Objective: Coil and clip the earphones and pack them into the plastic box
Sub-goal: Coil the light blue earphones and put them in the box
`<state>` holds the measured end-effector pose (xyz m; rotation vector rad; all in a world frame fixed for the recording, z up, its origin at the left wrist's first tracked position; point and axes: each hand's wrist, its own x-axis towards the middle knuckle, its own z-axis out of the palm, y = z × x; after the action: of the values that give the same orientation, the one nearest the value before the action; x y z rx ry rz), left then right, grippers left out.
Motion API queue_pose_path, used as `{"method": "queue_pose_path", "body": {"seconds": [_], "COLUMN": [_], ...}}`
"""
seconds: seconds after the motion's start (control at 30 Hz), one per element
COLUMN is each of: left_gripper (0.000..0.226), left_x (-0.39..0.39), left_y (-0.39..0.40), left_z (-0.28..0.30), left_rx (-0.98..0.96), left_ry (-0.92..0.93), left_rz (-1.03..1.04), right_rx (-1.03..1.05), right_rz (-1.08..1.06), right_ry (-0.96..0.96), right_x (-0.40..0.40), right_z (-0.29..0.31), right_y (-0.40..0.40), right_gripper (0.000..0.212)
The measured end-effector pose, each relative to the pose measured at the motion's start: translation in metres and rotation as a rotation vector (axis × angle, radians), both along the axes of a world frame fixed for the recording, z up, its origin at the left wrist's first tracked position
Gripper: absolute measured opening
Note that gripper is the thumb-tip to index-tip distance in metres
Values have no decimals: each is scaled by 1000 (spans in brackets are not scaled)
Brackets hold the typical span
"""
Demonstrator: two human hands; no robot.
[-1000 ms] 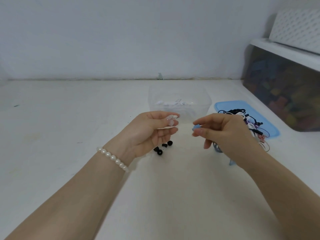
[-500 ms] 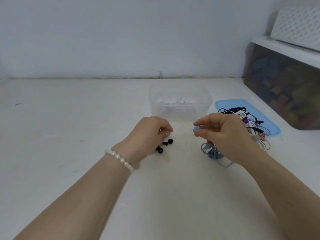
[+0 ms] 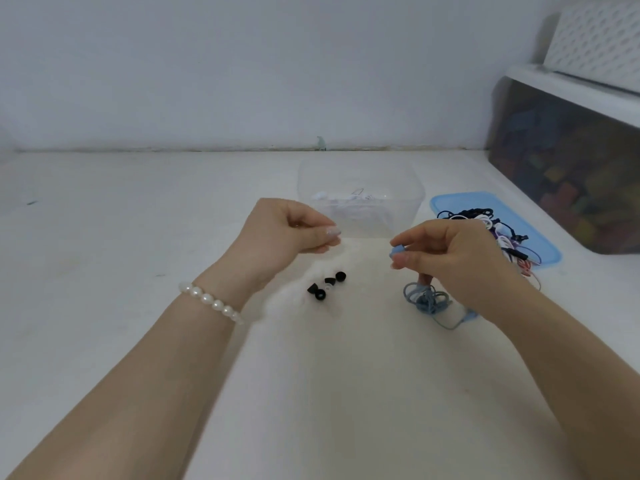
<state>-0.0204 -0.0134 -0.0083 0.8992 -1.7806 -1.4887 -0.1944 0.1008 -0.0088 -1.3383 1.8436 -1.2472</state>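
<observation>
My right hand (image 3: 450, 258) pinches the blue earbud (image 3: 397, 251) of a blue earphone. Its cable hangs down to a loose tangle (image 3: 426, 299) on the table below the hand. My left hand (image 3: 287, 230) hovers to the left with thumb and fingers pinched together; nothing shows between the fingertips. Below it lie a few small black ear tips (image 3: 329, 285). Behind both hands stands the clear plastic box (image 3: 408, 195) with white earphones inside.
A blue tray (image 3: 460, 202) at the right holds a heap of tangled earphones (image 3: 491, 226) in black, white, purple and red. A large dark storage bin (image 3: 568, 174) with a white lid stands at the far right. A wall closes off the table's far edge.
My left hand dipped to the ear tips, then rose again with its fingers pinched. My right hand stayed in place with the blue earbud.
</observation>
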Motion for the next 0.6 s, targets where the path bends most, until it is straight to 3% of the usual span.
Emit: {"method": "queue_pose_path", "body": {"seconds": [0.2,0.27,0.4,0.6], "left_gripper": [2,14,11,21], "left_x": [-16,-21,-25,-25], "left_y": [24,30,33,35], "left_z": [-1,-4,-5,-6], "left_rx": [550,677,793,787], "left_ry": [251,328,425,437], "left_rz": [-115,-132,-145,-155], "right_rx": [-90,-109,-132,-214], "right_rz": [30,51,74,64], "right_ry": [-209,-271,-307,-211], "right_x": [5,6,6,13], "right_z": [10,12,13,16], "right_y": [5,6,6,8], "right_gripper": [13,14,15,17]}}
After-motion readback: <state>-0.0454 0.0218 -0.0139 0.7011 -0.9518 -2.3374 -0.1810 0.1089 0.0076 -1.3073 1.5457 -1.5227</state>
